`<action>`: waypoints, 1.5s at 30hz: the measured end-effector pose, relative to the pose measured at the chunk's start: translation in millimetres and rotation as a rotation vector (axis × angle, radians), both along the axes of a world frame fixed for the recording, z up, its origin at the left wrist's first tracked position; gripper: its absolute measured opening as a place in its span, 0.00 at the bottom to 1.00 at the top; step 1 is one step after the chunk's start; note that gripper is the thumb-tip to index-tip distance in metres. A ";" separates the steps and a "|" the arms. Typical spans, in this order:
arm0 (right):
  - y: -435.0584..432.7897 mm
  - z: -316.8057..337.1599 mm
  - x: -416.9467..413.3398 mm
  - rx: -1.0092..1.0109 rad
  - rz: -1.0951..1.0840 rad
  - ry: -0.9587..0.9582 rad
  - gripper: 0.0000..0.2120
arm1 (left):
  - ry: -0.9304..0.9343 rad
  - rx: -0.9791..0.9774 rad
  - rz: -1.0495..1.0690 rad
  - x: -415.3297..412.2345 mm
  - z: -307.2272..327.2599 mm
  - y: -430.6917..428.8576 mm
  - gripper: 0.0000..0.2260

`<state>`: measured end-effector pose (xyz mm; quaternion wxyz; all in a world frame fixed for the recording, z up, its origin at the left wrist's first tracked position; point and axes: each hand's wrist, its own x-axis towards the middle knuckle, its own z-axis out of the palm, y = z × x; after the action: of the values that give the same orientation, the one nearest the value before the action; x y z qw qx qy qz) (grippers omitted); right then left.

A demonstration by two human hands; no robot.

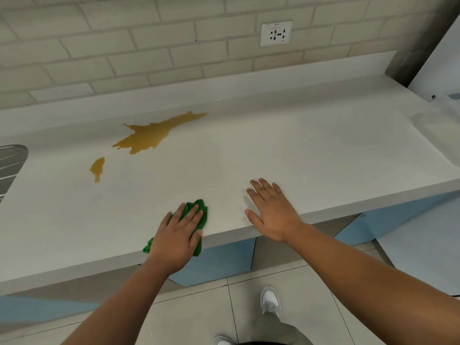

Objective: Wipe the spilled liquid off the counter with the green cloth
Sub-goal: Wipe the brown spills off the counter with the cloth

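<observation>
A brown-yellow spill (151, 135) spreads across the white counter (298, 150) left of centre, with a smaller puddle (97, 168) just below and left of it. The crumpled green cloth (199, 210) lies at the counter's front edge, partly hanging over it. My left hand (176, 240) presses flat on top of the cloth, covering most of it. My right hand (271, 210) rests flat on the bare counter to the right of the cloth, fingers spread, holding nothing. The cloth is well short of the spill.
A metal sink drainboard (11, 160) shows at the far left edge. A tiled wall with a power socket (276, 33) runs behind the counter. Blue cabinet fronts (219, 260) sit below. My shoes (270, 300) stand on the tiled floor.
</observation>
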<state>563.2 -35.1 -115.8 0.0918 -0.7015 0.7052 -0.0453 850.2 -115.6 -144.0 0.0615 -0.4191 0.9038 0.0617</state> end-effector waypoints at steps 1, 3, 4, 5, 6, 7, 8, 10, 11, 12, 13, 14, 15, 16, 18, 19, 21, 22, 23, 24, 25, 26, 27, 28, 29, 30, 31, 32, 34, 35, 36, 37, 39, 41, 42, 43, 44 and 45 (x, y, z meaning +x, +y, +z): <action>-2.7 -0.1 5.7 0.001 0.008 -0.004 0.38 | -0.001 -0.005 0.020 18.0 -0.4 -3.5 0.26; -8.9 -0.2 20.0 -0.006 0.031 -0.015 0.38 | 0.000 -0.005 0.121 57.5 -0.1 -17.7 0.27; -11.1 -0.6 25.2 -0.009 0.038 -0.023 0.38 | -0.004 0.003 0.185 72.5 0.2 -27.8 0.28; -13.8 -0.9 29.7 -0.011 0.044 -0.030 0.38 | -0.018 0.009 0.254 83.5 0.5 -39.1 0.29; -17.2 -1.4 34.1 -0.012 0.050 -0.038 0.38 | -0.036 0.015 0.325 89.5 1.0 -50.7 0.29; -20.3 -1.8 36.7 -0.015 0.054 -0.041 0.38 | -0.055 0.020 0.388 87.9 2.2 -60.5 0.28; -24.4 -2.0 38.7 -0.015 0.055 -0.046 0.37 | -0.066 0.023 0.444 80.6 2.9 -68.3 0.27; -33.5 -2.2 40.2 -0.014 0.055 -0.056 0.37 | -0.055 0.018 0.494 54.0 4.5 -73.9 0.27; -38.3 -2.6 40.6 -0.012 0.057 -0.056 0.38 | -0.039 0.007 0.471 39.1 5.1 -71.9 0.27; -45.8 -3.2 40.5 -0.009 0.058 -0.059 0.38 | -0.022 -0.006 0.411 25.8 4.3 -69.0 0.27; -52.0 -3.8 40.5 -0.007 0.063 -0.061 0.38 | -0.007 -0.016 0.326 15.9 4.2 -62.7 0.27; -60.5 -4.8 40.5 -0.004 0.071 -0.063 0.38 | 0.005 -0.008 0.236 11.2 3.6 -56.9 0.27; -67.3 -5.7 40.5 -0.004 0.077 -0.062 0.39 | 0.010 0.006 0.151 12.0 4.1 -50.5 0.27; -76.6 -7.5 41.1 -0.002 0.086 -0.060 0.39 | 0.014 0.014 0.087 18.8 3.0 -48.2 0.27; -92.2 -10.7 43.1 0.003 0.102 -0.063 0.38 | 0.032 0.016 0.091 46.1 -1.2 -50.3 0.26; -99.4 -12.0 44.2 -0.001 0.107 -0.068 0.37 | 0.032 0.002 0.166 63.0 -2.2 -53.8 0.26; -117.9 -15.4 45.8 0.001 0.118 -0.075 0.35 | 0.012 -0.025 0.362 97.7 -4.7 -70.6 0.29; -125.2 -15.9 47.3 0.000 0.125 -0.073 0.36 | -0.001 -0.036 0.444 112.2 -4.8 -81.1 0.30; -132.2 -16.0 49.2 0.004 0.132 -0.077 0.36 | -0.015 -0.034 0.519 121.7 -2.9 -93.4 0.30; -139.2 -17.7 52.5 0.012 0.141 -0.080 0.36 | -0.034 -0.023 0.592 126.2 -2.9 -105.3 0.29; -144.6 -18.3 55.9 0.014 0.146 -0.084 0.35 | -0.046 -0.021 0.654 123.9 -2.4 -116.8 0.28; -151.1 -19.9 60.4 0.021 0.155 -0.087 0.33 | -0.052 -0.021 0.706 116.8 -2.8 -127.3 0.27; -158.0 -21.8 66.7 0.028 0.163 -0.095 0.32 | -0.051 -0.019 0.734 107.4 -4.0 -135.5 0.26; -162.0 -22.0 70.6 0.023 0.166 -0.096 0.32 | -0.043 -0.030 0.714 93.7 -3.6 -140.8 0.26; -167.1 -23.3 78.3 0.024 0.177 -0.098 0.32 | -0.027 -0.039 0.657 84.6 -4.5 -143.7 0.26; -171.1 -24.4 85.6 0.026 0.186 -0.101 0.33 | -0.011 -0.047 0.565 77.9 -4.1 -143.3 0.26; -174.5 -26.0 93.0 0.026 0.196 -0.103 0.33 | -0.002 -0.045 0.453 76.7 -4.4 -139.7 0.26; -178.4 -28.2 100.4 0.026 0.204 -0.104 0.33 | 0.001 -0.036 0.347 80.3 -4.2 -135.5 0.26; -187.2 -31.6 115.1 0.021 0.207 -0.107 0.31 | 0.007 -0.025 0.171 102.7 -4.9 -129.0 0.26; -191.6 -32.9 122.4 0.012 0.199 -0.105 0.30 | 0.006 -0.029 0.122 118.6 -5.6 -129.1 0.25; -195.4 -33.3 127.5 0.008 0.187 -0.104 0.30 | 0.007 -0.034 0.116 133.9 -5.7 -130.0 0.25; -199.9 -33.9 133.6 0.006 0.171 -0.103 0.30 | 0.010 -0.034 0.137 150.9 -6.5 -135.7 0.25; -206.2 -34.1 145.3 0.003 0.129 -0.106 0.30 | 0.006 -0.037 0.239 180.1 -6.2 -152.0 0.26; -211.6 -34.5 158.7 -0.004 0.082 -0.109 0.30 | -0.010 -0.032 0.371 199.5 -6.9 -177.1 0.28; -214.3 -34.7 165.5 0.000 0.063 -0.108 0.30 | -0.012 -0.033 0.429 203.0 -7.2 -191.6 0.28; -217.0 -35.2 172.0 0.003 0.046 -0.102 0.30 | -0.013 -0.035 0.481 201.5 -7.1 -205.5 0.28; -219.5 -35.7 177.2 0.002 0.033 -0.096 0.30 | -0.012 -0.039 0.529 194.4 -7.0 -217.2 0.27; -222.5 -36.1 184.2 -0.004 0.020 -0.088 0.30 | -0.009 -0.041 0.555 185.8 -6.8 -227.1 0.26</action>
<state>747.4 -257.6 -151.9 0.1215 -0.7060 0.6935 -0.0766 1035.9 -342.6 -150.8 0.0376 -0.6519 0.7553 0.0561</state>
